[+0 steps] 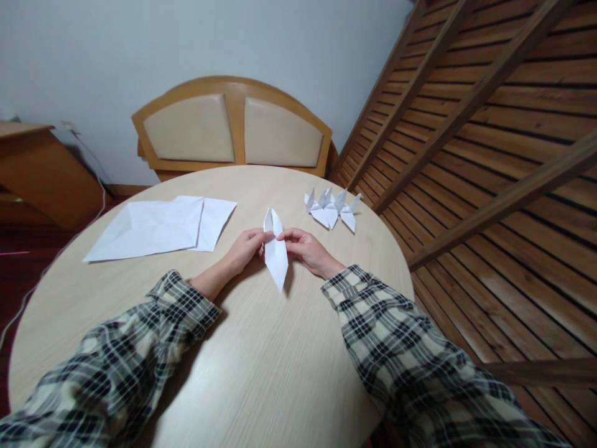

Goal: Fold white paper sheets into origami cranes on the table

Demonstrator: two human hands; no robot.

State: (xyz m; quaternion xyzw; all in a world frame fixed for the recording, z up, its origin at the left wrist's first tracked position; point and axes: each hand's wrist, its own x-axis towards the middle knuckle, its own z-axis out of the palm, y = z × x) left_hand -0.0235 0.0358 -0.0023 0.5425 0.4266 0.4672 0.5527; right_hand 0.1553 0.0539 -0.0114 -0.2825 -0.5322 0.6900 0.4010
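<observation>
Between my two hands is a piece of folded white origami paper (277,261), long and narrow, with a point toward me and two upper tips standing slightly apart. My left hand (248,249) pinches its left edge near the middle. From the other side, my right hand (308,250) grips the right edge with thumb and fingers. Some fingertips are hidden behind the paper. Beyond my right hand stand several finished white paper cranes (330,208), grouped close together. Left of my left hand lie flat white paper sheets (149,229), overlapping one another.
All this is on a round pale wooden table (261,373). A headboard with two cream panels (284,132) stands behind it against the wall. Slatted wooden panelling (489,186) slopes along the right. A wooden cabinet (41,174) and a white cable (100,193) are at the left.
</observation>
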